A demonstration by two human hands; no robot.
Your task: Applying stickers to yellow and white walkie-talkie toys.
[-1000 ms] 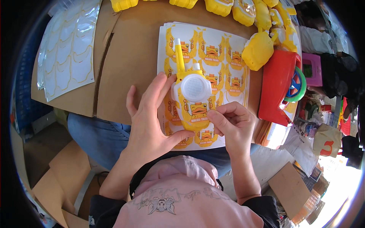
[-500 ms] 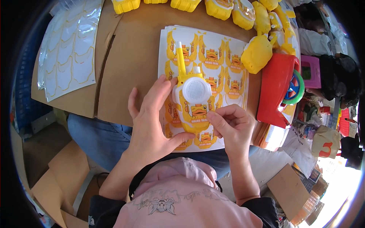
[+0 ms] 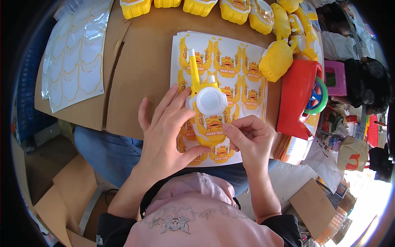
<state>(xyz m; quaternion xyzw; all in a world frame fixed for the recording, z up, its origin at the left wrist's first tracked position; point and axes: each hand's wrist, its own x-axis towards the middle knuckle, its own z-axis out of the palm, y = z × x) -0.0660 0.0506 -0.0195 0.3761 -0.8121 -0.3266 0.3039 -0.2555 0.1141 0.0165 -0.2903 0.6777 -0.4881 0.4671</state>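
A yellow toy walkie-talkie point(image 3: 212, 103) with a white round speaker grille and a yellow, white-tipped antenna lies face up on printed sticker sheets point(image 3: 227, 57). A duck-picture sticker point(image 3: 214, 123) covers its lower front. My left hand point(image 3: 164, 127) spans the toy's left side, thumb at its bottom end and index fingertip beside the sticker's upper left. At the sticker's right edge, the thumb and forefinger of my right hand point(image 3: 251, 138) are pinched together; the held edge is mostly hidden by the fingers.
Cardboard point(image 3: 144, 70) covers the work surface. Several yellow toy bodies point(image 3: 234, 11) line the far edge, with more yellow toys point(image 3: 276, 59) at far right. A red tape dispenser point(image 3: 296, 99) with green-rimmed tape stands right. Used sticker backing sheets point(image 3: 76, 57) lie left.
My left index finger has come down from the toy's upper side to beside the sticker. My right hand stays pinched at the sticker's right edge, and the toy keeps its place on the sheets.
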